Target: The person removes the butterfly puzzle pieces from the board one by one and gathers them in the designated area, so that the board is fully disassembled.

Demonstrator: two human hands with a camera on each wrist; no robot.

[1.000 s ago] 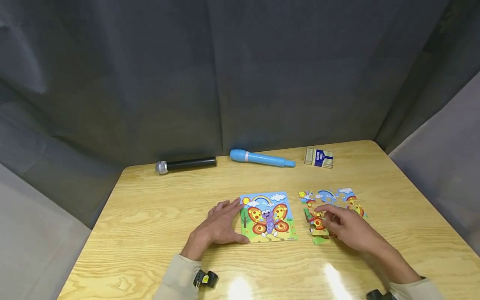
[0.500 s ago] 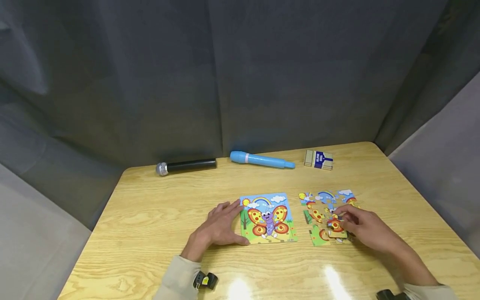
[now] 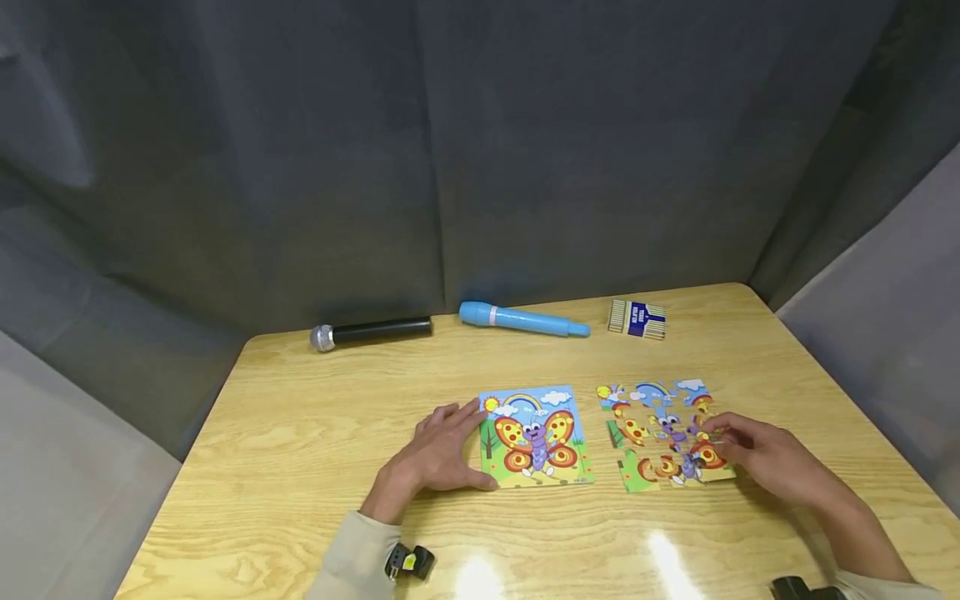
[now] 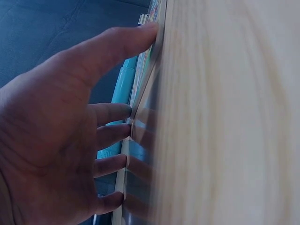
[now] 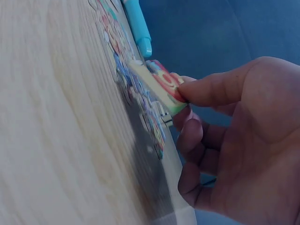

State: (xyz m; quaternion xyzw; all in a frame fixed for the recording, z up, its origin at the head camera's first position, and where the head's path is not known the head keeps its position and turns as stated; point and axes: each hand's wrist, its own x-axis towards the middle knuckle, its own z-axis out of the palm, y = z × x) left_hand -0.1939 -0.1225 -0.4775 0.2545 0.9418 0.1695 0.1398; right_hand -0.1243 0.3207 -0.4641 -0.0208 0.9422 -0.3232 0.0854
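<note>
A square butterfly picture board (image 3: 536, 437) lies flat in the middle of the table in the head view. My left hand (image 3: 437, 450) rests at its left edge, fingers spread, thumb at the near corner and fingertips along the side. To the right, my right hand (image 3: 776, 460) pinches a puzzle piece (image 5: 164, 84) between thumb and fingers, tilted and raised over the lower right of the loose pieces. It carries a red and yellow spiral. Beneath and beside it, several loose puzzle pieces (image 3: 654, 393) with sky, rainbow and butterfly parts lie in rough rows with gaps.
Along the table's back edge lie a black microphone (image 3: 375, 331) with a silver head, a blue pen-shaped tube (image 3: 525, 320) and a flat bundle of sticks (image 3: 637, 319) with a blue band. Dark curtains (image 3: 480, 167) hang behind the wooden table (image 3: 300, 433).
My right hand has moved to the right over the loose pieces with the spiral piece, uncovering the left and middle ones. My left hand stays at the board.
</note>
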